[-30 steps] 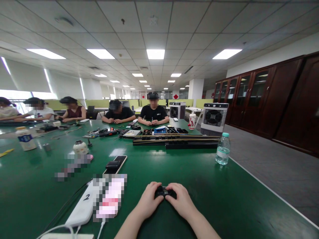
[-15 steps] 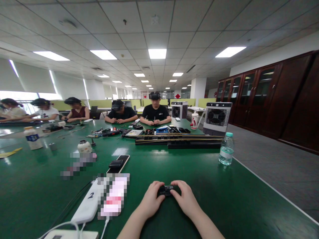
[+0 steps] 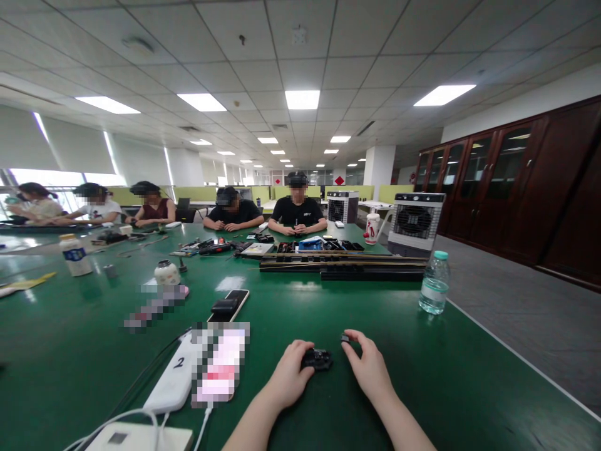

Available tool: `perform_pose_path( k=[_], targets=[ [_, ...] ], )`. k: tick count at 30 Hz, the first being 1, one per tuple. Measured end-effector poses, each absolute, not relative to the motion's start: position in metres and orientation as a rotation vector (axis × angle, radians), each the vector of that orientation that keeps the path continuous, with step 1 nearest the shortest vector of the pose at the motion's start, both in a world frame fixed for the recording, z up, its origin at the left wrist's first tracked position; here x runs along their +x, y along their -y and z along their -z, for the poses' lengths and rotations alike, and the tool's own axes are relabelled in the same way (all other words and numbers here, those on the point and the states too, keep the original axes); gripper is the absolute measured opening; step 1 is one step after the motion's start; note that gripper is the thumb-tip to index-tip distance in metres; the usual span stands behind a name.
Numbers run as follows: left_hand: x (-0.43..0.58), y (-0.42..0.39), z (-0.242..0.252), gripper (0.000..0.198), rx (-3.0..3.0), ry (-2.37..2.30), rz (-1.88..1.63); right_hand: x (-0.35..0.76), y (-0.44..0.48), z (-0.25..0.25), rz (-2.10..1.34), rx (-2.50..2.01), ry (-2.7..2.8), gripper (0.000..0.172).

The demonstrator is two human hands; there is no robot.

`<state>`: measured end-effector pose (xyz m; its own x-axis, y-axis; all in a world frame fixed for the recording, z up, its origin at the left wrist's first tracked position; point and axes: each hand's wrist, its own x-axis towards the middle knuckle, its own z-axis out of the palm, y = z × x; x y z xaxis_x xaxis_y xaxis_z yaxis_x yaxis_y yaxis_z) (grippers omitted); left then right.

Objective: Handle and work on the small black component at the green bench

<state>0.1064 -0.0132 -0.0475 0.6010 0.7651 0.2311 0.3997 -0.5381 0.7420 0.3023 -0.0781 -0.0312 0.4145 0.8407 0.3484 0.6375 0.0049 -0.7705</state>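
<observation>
My left hand point(image 3: 292, 374) grips a small black plastic device point(image 3: 318, 359) at its left end, low over the green table point(image 3: 469, 363). The upper side of the device shows uneven dark parts, too small to make out. To the right and apart from it, my right hand point(image 3: 369, 366) pinches a small dark block-like piece point(image 3: 345, 339) between thumb and fingertips. Part of each held thing is hidden by the fingers.
Left of my hands lie a white power bank point(image 3: 171, 376) marked 2, a cabled phone point(image 3: 220, 366) and another phone point(image 3: 241, 304) with a black object on it. A water bottle point(image 3: 434, 283) stands right. Black rails point(image 3: 370, 274) and tools lie ahead; several people sit beyond.
My right hand has moved right, away from the black device, with a small dark piece in its fingers. My left hand still holds the device. The view has shifted slightly.
</observation>
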Motion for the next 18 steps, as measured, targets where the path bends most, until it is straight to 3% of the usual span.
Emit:
perform_pose_path(
  k=[8, 18],
  targets=[
    [0.106, 0.014, 0.046, 0.047, 2.155, -0.932, -0.713, 0.297, 0.079, 0.027, -0.221, -1.675, 1.391, 0.027],
    [0.106, 0.011, 0.053, 0.044, 2.189, -0.922, -0.732, 0.276, 0.083, 0.022, -0.468, -1.546, 1.581, 0.021]
  ],
)
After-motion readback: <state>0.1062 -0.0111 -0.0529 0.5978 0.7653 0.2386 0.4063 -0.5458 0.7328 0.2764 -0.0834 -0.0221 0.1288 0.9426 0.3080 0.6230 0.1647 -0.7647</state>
